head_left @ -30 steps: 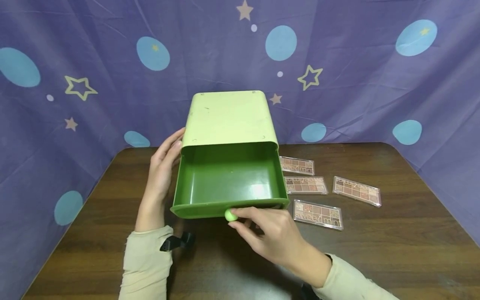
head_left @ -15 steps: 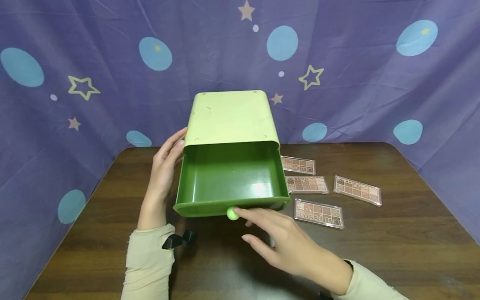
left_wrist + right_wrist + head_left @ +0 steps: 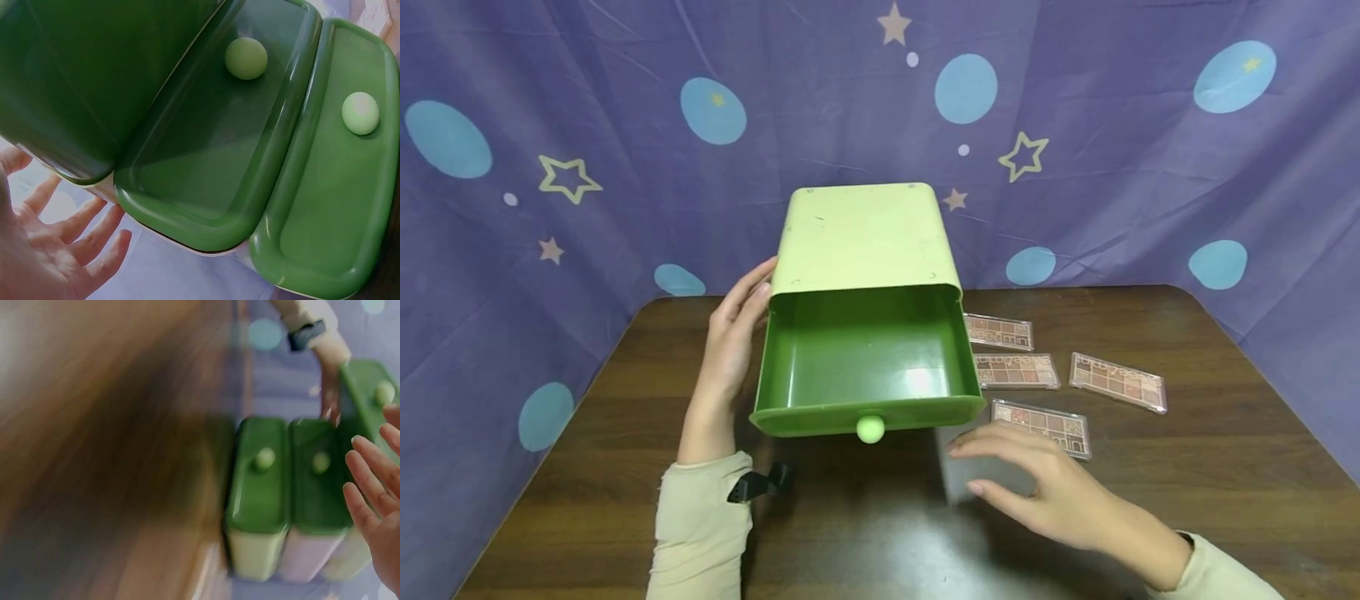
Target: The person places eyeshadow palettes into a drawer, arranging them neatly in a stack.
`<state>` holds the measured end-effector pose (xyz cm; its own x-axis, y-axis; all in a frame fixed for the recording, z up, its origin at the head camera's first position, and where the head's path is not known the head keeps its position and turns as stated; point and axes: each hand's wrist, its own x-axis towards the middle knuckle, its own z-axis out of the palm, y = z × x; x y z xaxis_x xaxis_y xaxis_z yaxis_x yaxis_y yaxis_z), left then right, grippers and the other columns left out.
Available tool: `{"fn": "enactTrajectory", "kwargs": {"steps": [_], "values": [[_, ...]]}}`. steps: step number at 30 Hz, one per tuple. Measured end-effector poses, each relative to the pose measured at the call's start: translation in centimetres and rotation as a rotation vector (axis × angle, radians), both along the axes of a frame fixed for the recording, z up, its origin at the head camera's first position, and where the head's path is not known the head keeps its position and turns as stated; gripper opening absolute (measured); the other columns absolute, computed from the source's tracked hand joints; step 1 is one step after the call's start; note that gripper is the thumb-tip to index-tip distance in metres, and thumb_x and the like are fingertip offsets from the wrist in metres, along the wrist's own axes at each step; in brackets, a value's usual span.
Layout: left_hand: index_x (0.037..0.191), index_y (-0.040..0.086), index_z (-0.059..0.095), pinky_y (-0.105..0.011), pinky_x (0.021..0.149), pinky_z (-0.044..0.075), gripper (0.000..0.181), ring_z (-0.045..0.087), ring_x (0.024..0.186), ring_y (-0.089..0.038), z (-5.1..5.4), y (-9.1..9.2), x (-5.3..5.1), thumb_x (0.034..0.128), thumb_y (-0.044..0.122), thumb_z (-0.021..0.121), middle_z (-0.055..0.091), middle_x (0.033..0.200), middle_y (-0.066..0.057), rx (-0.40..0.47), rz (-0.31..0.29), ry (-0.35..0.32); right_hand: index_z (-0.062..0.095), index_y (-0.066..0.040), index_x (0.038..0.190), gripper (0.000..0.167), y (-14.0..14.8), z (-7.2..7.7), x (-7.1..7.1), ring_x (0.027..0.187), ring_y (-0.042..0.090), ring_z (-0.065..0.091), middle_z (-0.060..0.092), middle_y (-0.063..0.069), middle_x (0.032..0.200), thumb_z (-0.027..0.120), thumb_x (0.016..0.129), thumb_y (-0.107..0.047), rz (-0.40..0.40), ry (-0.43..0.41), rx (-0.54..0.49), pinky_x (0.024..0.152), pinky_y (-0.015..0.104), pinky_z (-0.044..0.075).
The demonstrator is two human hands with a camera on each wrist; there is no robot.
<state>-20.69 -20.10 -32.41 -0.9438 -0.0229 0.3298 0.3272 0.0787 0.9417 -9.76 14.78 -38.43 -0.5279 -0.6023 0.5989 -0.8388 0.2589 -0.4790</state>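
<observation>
A pale green drawer box (image 3: 865, 237) has its green top drawer (image 3: 865, 358) pulled out, with nothing inside and a round knob (image 3: 870, 429) on its front. My left hand (image 3: 722, 358) touches the box's left side, fingers extended. In the left wrist view this hand (image 3: 62, 247) shows spread fingers by the drawers; two lower fronts (image 3: 200, 150) are closed. My right hand (image 3: 1052, 487) is off the knob, beside the nearest clear-cased palette (image 3: 1060, 429), partly covering it. The right wrist view shows that hand (image 3: 378, 487) holding nothing.
More palettes lie right of the box: one (image 3: 1006, 332) at the back, one (image 3: 1018, 372) before it, both partly hidden by the box, and one (image 3: 1117, 382) farther right. A purple curtain (image 3: 1097, 200) hangs behind the brown table (image 3: 1210, 467).
My right hand has let go of the knob and moved right, its fingers loosening. My left hand remains at the box's side, and the drawer stays pulled out.
</observation>
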Motion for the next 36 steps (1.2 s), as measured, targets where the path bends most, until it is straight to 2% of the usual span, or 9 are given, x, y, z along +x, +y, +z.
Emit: {"fn": "enactTrajectory", "kwargs": {"steps": [3, 6, 9, 14, 24, 26, 29, 33, 36], "values": [[0.146, 0.014, 0.051, -0.035, 0.097, 0.042, 0.044, 0.054, 0.118, -0.014, 0.0, 0.0, 0.0, 0.1056, 0.03, 0.047, 0.053, 0.145, -0.006, -0.003, 0.003, 0.002, 0.065, -0.016, 0.125, 0.039, 1.9, -0.8, -0.2, 0.115, 0.016, 0.06, 0.066, -0.003, 0.122, 0.076, 0.087, -0.01, -0.066, -0.075, 0.042, 0.105, 0.02, 0.039], [0.146, 0.013, 0.051, -0.033, 0.096, 0.042, 0.044, 0.054, 0.118, -0.014, -0.1, 0.1, 0.0, 0.1056, 0.029, 0.047, 0.053, 0.145, -0.005, -0.002, 0.008, 0.008, 0.066, -0.019, 0.124, 0.046, 3.5, -1.3, -0.6, 0.117, 0.016, 0.059, 0.066, -0.006, 0.121, 0.08, 0.082, -0.007, -0.118, -0.111, 0.076, 0.106, 0.019, 0.037], [0.146, 0.012, 0.05, -0.03, 0.095, 0.042, 0.044, 0.053, 0.119, -0.014, -0.1, 0.1, 0.1, 0.1058, 0.029, 0.046, 0.052, 0.145, -0.006, 0.003, 0.011, 0.012, 0.068, -0.02, 0.121, 0.048, 4.8, -1.7, -1.3, 0.115, 0.015, 0.059, 0.067, -0.006, 0.12, 0.082, 0.079, -0.004, -0.135, -0.109, 0.075, 0.104, 0.018, 0.039], [0.147, 0.01, 0.049, -0.03, 0.096, 0.042, 0.045, 0.052, 0.119, -0.014, -0.2, 0.2, 0.1, 0.1061, 0.028, 0.045, 0.052, 0.144, -0.007, 0.014, 0.013, 0.019, 0.071, -0.015, 0.115, 0.045, 6.8, -2.4, -2.6, 0.11, 0.009, 0.06, 0.067, -0.005, 0.118, 0.084, 0.074, 0.0, -0.171, -0.131, 0.079, 0.097, 0.015, 0.043], [0.147, 0.008, 0.047, -0.026, 0.089, 0.048, 0.045, 0.057, 0.113, -0.016, -0.4, 0.8, 0.2, 0.1062, 0.025, 0.044, 0.052, 0.144, -0.007, 0.101, -0.002, 0.036, 0.069, -0.011, 0.119, 0.05, 9.8, -3.8, -4.8, 0.111, 0.009, 0.056, 0.066, 0.0, 0.12, 0.088, 0.073, -0.012, -0.24, -0.156, 0.188, 0.097, 0.011, 0.037], [0.147, 0.007, 0.048, -0.026, 0.088, 0.049, 0.044, 0.057, 0.112, -0.017, -0.4, 0.9, 0.2, 0.1063, 0.024, 0.044, 0.052, 0.144, -0.008, 0.112, -0.001, 0.042, 0.068, -0.011, 0.12, 0.054, 10.2, -4.2, -5.2, 0.112, 0.012, 0.056, 0.066, 0.0, 0.121, 0.089, 0.071, -0.014, -0.257, -0.142, 0.221, 0.099, 0.013, 0.037], [0.147, 0.008, 0.049, -0.025, 0.085, 0.051, 0.043, 0.059, 0.107, -0.018, -0.5, 1.0, 0.1, 0.1062, 0.023, 0.044, 0.053, 0.143, -0.008, 0.128, 0.007, 0.045, 0.066, -0.013, 0.123, 0.059, 10.7, -4.6, -5.7, 0.11, 0.016, 0.057, 0.065, 0.001, 0.121, 0.09, 0.069, -0.019, -0.289, -0.145, 0.262, 0.097, 0.024, 0.043], [0.145, 0.008, 0.051, -0.026, 0.084, 0.052, 0.042, 0.061, 0.105, -0.017, -0.4, 1.2, 0.1, 0.1059, 0.022, 0.046, 0.055, 0.142, -0.007, 0.143, 0.017, 0.049, 0.063, -0.012, 0.126, 0.066, 11.1, -5.1, -5.9, 0.104, 0.02, 0.056, 0.06, 0.005, 0.12, 0.091, 0.069, -0.029, -0.3, -0.216, 0.301, 0.086, 0.038, 0.051], [0.144, 0.007, 0.052, -0.026, 0.085, 0.052, 0.041, 0.061, 0.107, -0.017, -0.4, 1.2, 0.0, 0.1057, 0.021, 0.046, 0.056, 0.14, -0.006, 0.141, 0.022, 0.059, 0.06, -0.01, 0.128, 0.071, 11.1, -5.3, -6.1, 0.101, 0.021, 0.053, 0.057, 0.008, 0.119, 0.09, 0.069, -0.034, -0.298, -0.284, 0.326, 0.082, 0.04, 0.051]]}}
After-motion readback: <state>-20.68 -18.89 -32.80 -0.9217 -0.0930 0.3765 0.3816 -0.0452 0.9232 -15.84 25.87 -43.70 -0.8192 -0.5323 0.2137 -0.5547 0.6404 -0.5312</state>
